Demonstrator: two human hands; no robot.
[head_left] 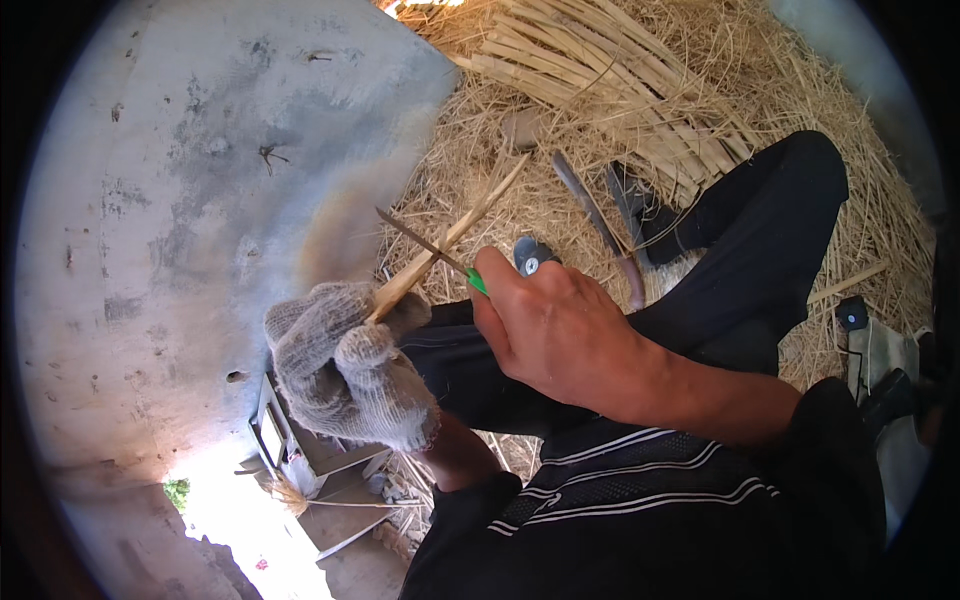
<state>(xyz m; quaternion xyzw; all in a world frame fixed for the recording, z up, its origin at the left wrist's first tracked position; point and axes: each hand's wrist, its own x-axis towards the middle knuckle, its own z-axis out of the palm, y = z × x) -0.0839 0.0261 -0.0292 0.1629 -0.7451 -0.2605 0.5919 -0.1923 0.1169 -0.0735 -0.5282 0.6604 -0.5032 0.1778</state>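
My left hand (350, 365), in a dirty whitish knit glove, is closed around the near end of a split bamboo strip (480, 207). The strip slants up and away to the right, its far end free and narrow. Bare and curled, my right hand (560, 325) grips the green handle of a knife (420, 236). Its thin dark blade lies across the strip, a little beyond the gloved fingers, with the tip pointing to the upper left. Most of the handle is hidden in my fist.
A bundle of split strips (610, 75) lies on straw-like shavings (800, 90). A long dark-bladed tool with a wooden handle (600, 225) rests near my shoe (650, 215). A stained pale wall (220, 150) stands at left, with a grey frame (300, 440) low beside it.
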